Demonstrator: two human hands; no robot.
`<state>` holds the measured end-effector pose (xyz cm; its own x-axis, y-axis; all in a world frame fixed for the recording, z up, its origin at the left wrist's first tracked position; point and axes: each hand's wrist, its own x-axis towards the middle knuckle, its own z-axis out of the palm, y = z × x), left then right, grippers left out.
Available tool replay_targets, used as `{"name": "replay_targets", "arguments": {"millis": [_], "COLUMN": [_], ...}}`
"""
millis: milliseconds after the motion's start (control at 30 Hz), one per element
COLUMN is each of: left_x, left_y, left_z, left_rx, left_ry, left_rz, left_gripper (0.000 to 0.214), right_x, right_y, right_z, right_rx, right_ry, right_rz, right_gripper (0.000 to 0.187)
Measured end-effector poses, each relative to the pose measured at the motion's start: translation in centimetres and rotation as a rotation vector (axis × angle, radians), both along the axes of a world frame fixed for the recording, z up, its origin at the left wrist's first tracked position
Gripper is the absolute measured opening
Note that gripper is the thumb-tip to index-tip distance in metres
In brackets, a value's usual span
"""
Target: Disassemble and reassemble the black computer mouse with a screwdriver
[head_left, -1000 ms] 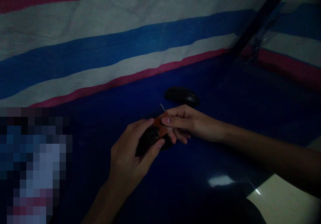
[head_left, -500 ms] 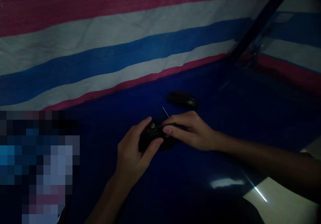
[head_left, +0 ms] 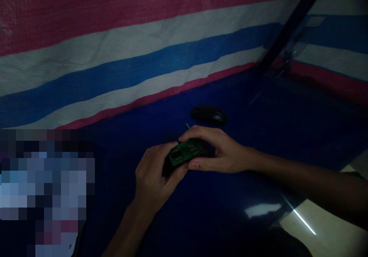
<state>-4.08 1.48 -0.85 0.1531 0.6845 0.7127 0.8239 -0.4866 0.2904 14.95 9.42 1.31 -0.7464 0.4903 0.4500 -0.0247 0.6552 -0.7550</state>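
Observation:
The scene is dim. A small green circuit board sits over a dark casing part, just above a glossy blue table. My left hand grips the dark part and the board's left end from below. From the right, my right hand curls around the board, thumb under it and fingers over its top. A thin wire pokes up behind my right fingers.
A black oval piece, like a mouse shell, lies on the table just beyond my hands. A striped red, white and blue tarp hangs behind. A dark post leans at the right. Pale floor shows at lower right.
A second ago my hands held an orange-brown side of the board. It was pressed down onto the dark part, and now its green face shows, with my right hand cupped around it.

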Motion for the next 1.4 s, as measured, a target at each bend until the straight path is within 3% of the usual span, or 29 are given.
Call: {"name": "replay_targets", "arguments": {"millis": [100,200,300,433,500,567,700,800,867,967,1067,1167,1267,1333,1400], "left_x": [0.0,0.2,0.4,0.6,0.5,0.4,0.1,0.0,-0.2,-0.4,-0.5,-0.6,-0.7,-0.9,-1.0], "left_y": [0.0,0.0,0.0,0.2,0.2,0.2,-0.2,-0.2,-0.2,-0.1,0.0,0.0,0.1,0.3,0.5], "left_z": [0.2,0.4,0.2,-0.1,-0.1,-0.1,-0.1,-0.1,-0.1,-0.1,-0.2,-0.4,-0.4,-0.4,-0.2], "left_rx": [-0.016,-0.042,-0.018,0.038,0.052,0.052,0.017,-0.022,-0.051,-0.089,-0.086,-0.07,-0.053,-0.033,-0.024], "left_ry": [-0.019,-0.034,-0.033,-0.029,-0.031,-0.04,-0.105,-0.139,-0.151,-0.14,-0.133,-0.137,-0.159,-0.178,-0.13], "left_rz": [-0.035,-0.046,-0.004,0.012,-0.009,0.002,0.074,0.087,0.072,0.041,0.006,0.011,0.057,0.018,-0.042], "left_gripper": [0.019,0.021,0.029,0.03,0.025,0.022,0.022,0.021,0.022,0.028,0.036,0.032,0.036,0.053,0.061], "right_x": [0.1,0.0,-0.2,-0.5,-0.5,-0.4,0.1,0.3,0.3,0.2,0.1,0.0,-0.3,-0.5,-0.6], "right_y": [0.1,0.0,-0.3,-0.4,-0.3,-0.1,0.5,0.5,0.4,0.3,0.1,-0.4,-0.9,-1.0,-0.8], "right_z": [-0.3,-0.3,-0.2,-0.2,-0.2,-0.4,-0.5,-0.2,0.0,0.2,0.0,0.0,0.3,0.5,0.6], "right_rx": [0.224,0.283,0.193,-0.081,-0.086,0.071,0.583,0.874,0.963,0.973,0.882,0.645,0.115,-0.32,-0.647], "right_ry": [0.014,-0.006,-0.011,-0.123,-0.137,-0.078,-0.016,-0.066,-0.09,-0.105,-0.115,-0.077,-0.031,-0.018,-0.014], "right_rz": [0.034,-0.024,-0.066,-0.114,-0.14,-0.14,-0.039,-0.085,-0.115,-0.138,-0.139,-0.121,-0.05,0.004,0.045], "right_gripper": [0.021,0.019,0.023,0.035,0.032,0.026,0.031,0.022,0.02,0.023,0.026,0.023,0.022,0.024,0.027]}}
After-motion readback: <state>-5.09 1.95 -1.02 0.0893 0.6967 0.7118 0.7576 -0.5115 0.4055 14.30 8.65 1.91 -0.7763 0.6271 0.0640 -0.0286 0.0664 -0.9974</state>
